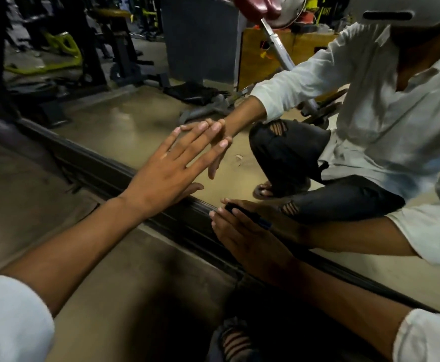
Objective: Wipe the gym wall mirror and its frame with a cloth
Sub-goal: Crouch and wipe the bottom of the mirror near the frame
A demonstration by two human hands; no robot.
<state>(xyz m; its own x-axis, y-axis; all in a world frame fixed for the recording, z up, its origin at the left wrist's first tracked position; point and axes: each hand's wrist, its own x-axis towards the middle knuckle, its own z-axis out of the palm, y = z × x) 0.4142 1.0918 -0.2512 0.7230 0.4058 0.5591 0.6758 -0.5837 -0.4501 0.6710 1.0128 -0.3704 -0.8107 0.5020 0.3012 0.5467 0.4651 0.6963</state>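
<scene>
The wall mirror (124, 126) meets the floor along a dark frame strip (101, 171) that runs diagonally from upper left to lower right. My left hand (161, 176) lies flat against the glass just above the frame, fingers straight and spread, touching its own reflection. My right hand (242, 236) is lower right, at the frame's edge, with straight fingers pressing a dark cloth with a blue edge (250, 216) against the bottom of the glass. Most of the cloth is hidden between the hand and the mirror.
The mirror reflects me crouching in a white shirt and ripped black trousers, with gym machines, a yellow-green frame and a wooden box behind. The tan floor (140, 278) lies in front of the frame. My knee (234, 340) is at the bottom edge.
</scene>
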